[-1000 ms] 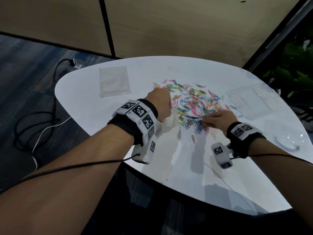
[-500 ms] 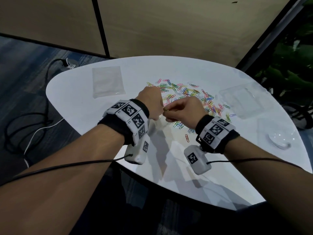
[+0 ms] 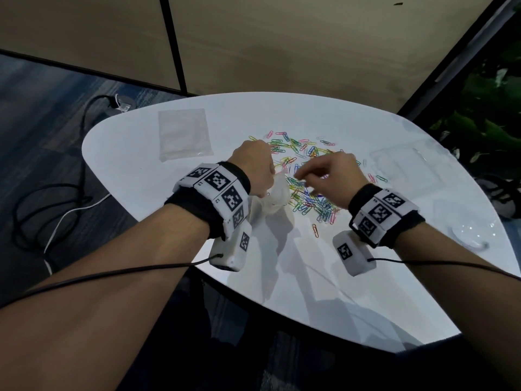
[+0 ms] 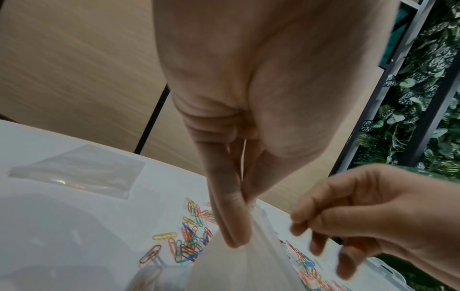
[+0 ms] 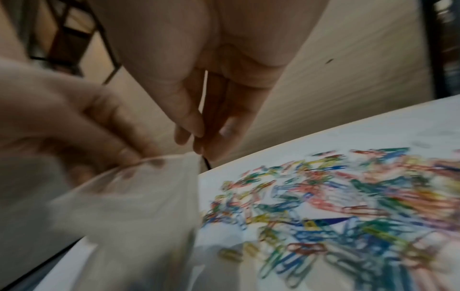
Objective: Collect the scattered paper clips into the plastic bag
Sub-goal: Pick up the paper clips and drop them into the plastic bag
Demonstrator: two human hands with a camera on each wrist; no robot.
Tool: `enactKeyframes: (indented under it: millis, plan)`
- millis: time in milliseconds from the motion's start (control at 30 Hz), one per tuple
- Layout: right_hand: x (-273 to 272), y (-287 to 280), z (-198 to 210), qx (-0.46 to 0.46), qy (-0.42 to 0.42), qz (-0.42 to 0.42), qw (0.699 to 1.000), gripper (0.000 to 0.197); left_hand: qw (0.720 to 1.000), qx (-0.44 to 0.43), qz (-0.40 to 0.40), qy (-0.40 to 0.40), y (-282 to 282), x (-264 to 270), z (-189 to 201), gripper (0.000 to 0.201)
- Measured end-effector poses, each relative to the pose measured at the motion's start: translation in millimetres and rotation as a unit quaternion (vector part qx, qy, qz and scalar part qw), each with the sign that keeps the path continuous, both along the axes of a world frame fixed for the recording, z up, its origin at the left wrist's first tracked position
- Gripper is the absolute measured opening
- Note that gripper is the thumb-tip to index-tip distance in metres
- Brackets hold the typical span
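Observation:
A pile of coloured paper clips (image 3: pixel 311 200) lies in the middle of the white table (image 3: pixel 352 277). My left hand (image 3: pixel 269 189) pinches the rim of a clear plastic bag (image 3: pixel 277 197), which hangs down to the table at the pile's left edge. The left wrist view shows the thumb and fingers (image 4: pixel 236 226) clamped on the bag (image 4: pixel 239 271). My right hand (image 3: pixel 306 177) hovers just right of the bag mouth, above the clips. Its fingers (image 4: pixel 321 242) are loosely spread with nothing visible between them. A lone red clip (image 3: pixel 315 230) lies nearer to me.
A second flat clear bag (image 3: pixel 183 136) lies at the table's far left. A clear plastic box (image 3: pixel 406 167) and a clear round lid (image 3: pixel 470 235) sit at the right. Cables (image 3: pixel 56 193) trail on the floor at the left, and plants (image 3: pixel 485 122) stand at the right.
My right hand picked a clip from the pile, carried it left to the bag mouth, and has now drawn back right with its fingers loosened. My left hand kept holding the bag.

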State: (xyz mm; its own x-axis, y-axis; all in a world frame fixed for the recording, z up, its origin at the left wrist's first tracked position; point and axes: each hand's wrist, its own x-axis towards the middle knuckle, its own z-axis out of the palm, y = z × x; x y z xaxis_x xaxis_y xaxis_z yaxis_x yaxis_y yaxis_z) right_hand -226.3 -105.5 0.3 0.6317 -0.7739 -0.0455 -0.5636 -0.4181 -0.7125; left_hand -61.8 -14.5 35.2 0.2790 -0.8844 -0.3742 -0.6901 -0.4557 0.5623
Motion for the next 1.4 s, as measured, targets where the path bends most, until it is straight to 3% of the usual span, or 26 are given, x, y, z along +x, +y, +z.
enactKeyframes:
  millis: [67, 167, 233, 367, 500, 633, 767, 933, 1033, 1100, 1167, 1233, 1300, 1400]
  plan:
    - [-16.6, -17.9, -6.3, 0.023, 0.117, -0.040, 0.992, 0.025, 1.000, 0.004, -0.009, -0.013, 0.3, 1.1, 0.7, 0.021]
    - [-39.6, -26.5, -30.6, 0.105, 0.325, -0.052, 0.938, 0.073, 1.000, 0.006, -0.010, -0.016, 0.9, 1.5, 0.4, 0.025]
    - [-43.6, -24.3, -46.5, 0.102, 0.367, -0.029, 0.924, 0.091, 1.000, 0.006, -0.007, -0.013, 1.2, 1.4, 0.2, 0.024]
    - [-35.5, -23.2, -66.1, -0.028, 0.391, 0.009, 0.920, 0.082, 1.000, 0.010, -0.010, -0.015, 0.5, 1.3, -0.8, 0.019]
    - [-22.5, -21.8, -75.6, -0.066, 0.401, 0.006, 0.914, 0.055, 1.000, 0.020, -0.012, -0.019, -0.4, 0.9, -2.4, 0.024]
    - [-18.2, -18.2, -83.0, -0.132, 0.373, -0.006, 0.918, 0.019, 0.999, 0.022, -0.021, -0.024, -0.8, 1.1, -3.0, 0.025]
    - [-22.9, -19.6, -81.5, -0.117, 0.320, -0.021, 0.940, 0.018, 1.000, 0.016, -0.013, -0.017, -0.8, 1.0, -2.0, 0.026]
    - [-38.9, -35.6, -65.6, -0.036, 0.276, -0.111, 0.954, 0.012, 0.999, 0.017, -0.019, -0.022, -0.8, 1.6, -3.0, 0.029]
    - [-45.4, -41.8, -56.8, 0.056, 0.191, -0.183, 0.963, 0.006, 0.998, 0.027, -0.034, -0.039, -3.5, 1.5, -3.4, 0.018]
    - [-40.2, -39.0, -44.7, 0.182, 0.063, -0.222, 0.956, 0.000, 0.997, 0.030, -0.052, -0.056, -5.5, -0.3, -2.7, 0.021]
    - [-29.5, -31.4, -26.9, 0.308, -0.091, -0.229, 0.919, 0.005, 0.996, 0.027, -0.060, -0.061, -5.5, -2.1, -2.1, 0.023]
    - [-17.1, -21.2, -7.8, 0.388, -0.174, -0.200, 0.883, 0.017, 0.997, 0.023, -0.056, -0.055, -4.2, -2.5, -1.7, 0.021]
    - [-5.1, -7.8, 7.1, 0.429, -0.194, -0.154, 0.869, 0.019, 0.998, 0.014, -0.043, -0.046, -1.8, -1.9, -1.5, 0.018]
    - [10.1, 13.2, 13.4, 0.422, -0.156, -0.112, 0.886, 0.015, 0.999, 0.007, -0.017, -0.028, 0.3, -0.2, -1.1, 0.026]
